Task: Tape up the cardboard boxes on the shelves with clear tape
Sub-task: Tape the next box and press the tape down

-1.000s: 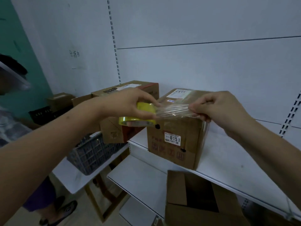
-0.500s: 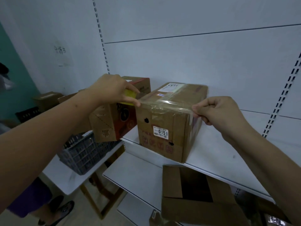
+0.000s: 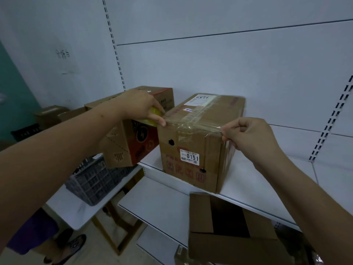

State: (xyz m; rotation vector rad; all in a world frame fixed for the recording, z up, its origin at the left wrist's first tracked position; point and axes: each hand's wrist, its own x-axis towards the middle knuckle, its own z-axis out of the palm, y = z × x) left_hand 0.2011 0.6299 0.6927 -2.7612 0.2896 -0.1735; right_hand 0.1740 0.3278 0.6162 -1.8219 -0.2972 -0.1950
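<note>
Nearest the viewer, low down, an opened cardboard box (image 3: 229,234) sits on a lower shelf, its flaps loose and its inside dark. To the left stands a small white surface (image 3: 76,211) carrying a dark plastic crate (image 3: 95,184).

Above these, two bare forearms reach in toward a sealed brown box (image 3: 193,150) with a white label reading 0151, which stands at the front edge of a white shelf (image 3: 267,180). The right hand (image 3: 250,136) is at the box's near right top corner, finger and thumb pinching the free end of a strip of clear tape (image 3: 193,124). The strip runs across the top near edge of the box to the left corner. There the left hand (image 3: 142,108) grips a yellowish roll of tape (image 3: 153,116), mostly hidden under the fingers, with one fingertip pressing down on the box's left corner.

To do this step well, the strip likely wants to stay taut between both hands, then be lowered flat and rubbed down from one end so no wrinkles or bubbles form. The tape already looks slightly creased in the middle, so a firm smoothing pass seems worthwhile before tearing off the roll.

Behind the left hand, a red and brown box (image 3: 133,142) leans off the shelf's end. Further back stand more brown boxes (image 3: 51,113) and the pale slotted wall panel (image 3: 229,64).
</note>
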